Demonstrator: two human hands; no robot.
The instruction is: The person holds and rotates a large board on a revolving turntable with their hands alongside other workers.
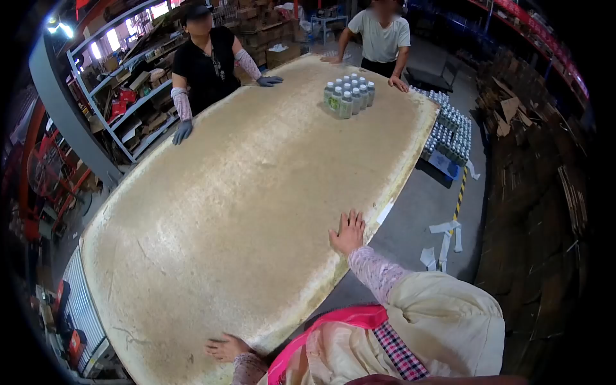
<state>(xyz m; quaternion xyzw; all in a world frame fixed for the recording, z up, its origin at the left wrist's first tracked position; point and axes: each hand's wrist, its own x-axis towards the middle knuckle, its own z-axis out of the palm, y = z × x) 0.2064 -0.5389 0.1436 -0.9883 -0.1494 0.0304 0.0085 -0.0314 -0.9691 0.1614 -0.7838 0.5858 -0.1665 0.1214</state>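
The step appears to be a pause: left hand point(226, 348) and right hand point(348, 233) rest open, palm-down, empty on the table point(218, 212). Bottles point(347, 102) stand grouped far right; handling them would require reaching farther.

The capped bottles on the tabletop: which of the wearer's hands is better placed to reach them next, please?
Probably the right hand: it rests on the tabletop nearer the capped bottles, while the left hand lies farther off.

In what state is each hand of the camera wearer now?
Left hand: open on the tabletop, nothing held.
Right hand: open on the tabletop, nothing held.
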